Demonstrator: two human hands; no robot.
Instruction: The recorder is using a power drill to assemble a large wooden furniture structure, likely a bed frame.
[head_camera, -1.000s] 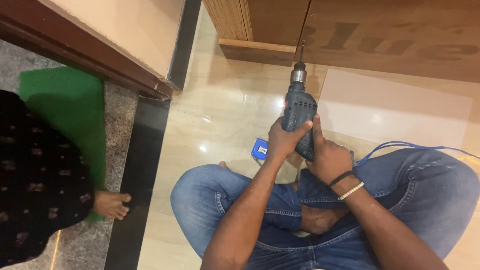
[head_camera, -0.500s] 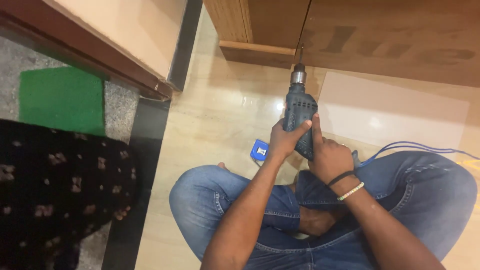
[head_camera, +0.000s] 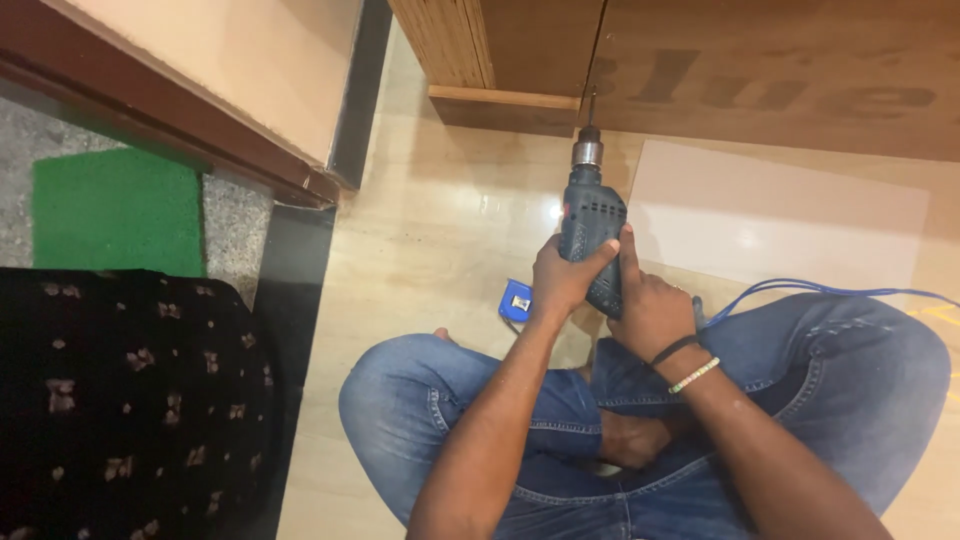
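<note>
I sit cross-legged on the floor in blue jeans and hold a dark grey electric drill (head_camera: 592, 222) with both hands. My left hand (head_camera: 562, 279) wraps the drill's body from the left. My right hand (head_camera: 652, 306) grips the handle from behind; a black band and a beaded bracelet sit on that wrist. The drill bit (head_camera: 592, 105) points away from me, at the seam near the base of a brown wooden cabinet (head_camera: 760, 75). The drill's blue cable (head_camera: 830, 288) trails to the right over my knee.
A small blue object (head_camera: 516, 300) lies on the glossy beige floor by my left knee. A pale sheet (head_camera: 790, 215) lies flat before the cabinet. At left, a person in dark patterned cloth (head_camera: 130, 400) stands near a green mat (head_camera: 115, 210) and a dark door frame (head_camera: 200, 130).
The person in dark patterned cloth has come closer on the left and now fills more of the view; their bare foot is out of sight. My hands and the drill have held still.
</note>
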